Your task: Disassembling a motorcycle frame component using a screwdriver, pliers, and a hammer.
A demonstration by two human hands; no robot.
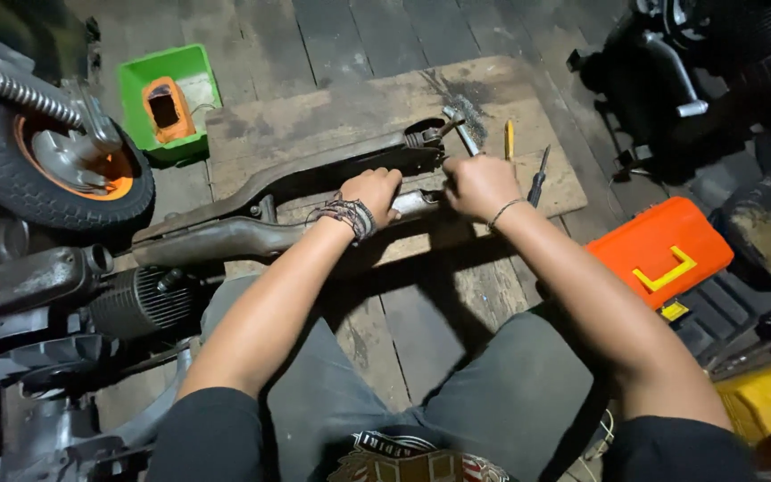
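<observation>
My left hand (372,190), with woven bands on the wrist, grips a long dirty metal swing arm (225,234) that lies across a wooden board (332,120). My right hand (477,185), with a thin bracelet, is closed around a metal wrench (461,130) at the arm's right end, near its forked tip (421,138). Beside this hand lie a yellow-handled tool (509,138) and a black screwdriver (538,178) on the board.
A small wheel with an orange rim (55,161) and a spring stand at left. A green tray (171,98) holds an orange part. An engine (127,303) is at lower left, an orange toolbox (662,250) at right, dark machine parts (698,80) at upper right.
</observation>
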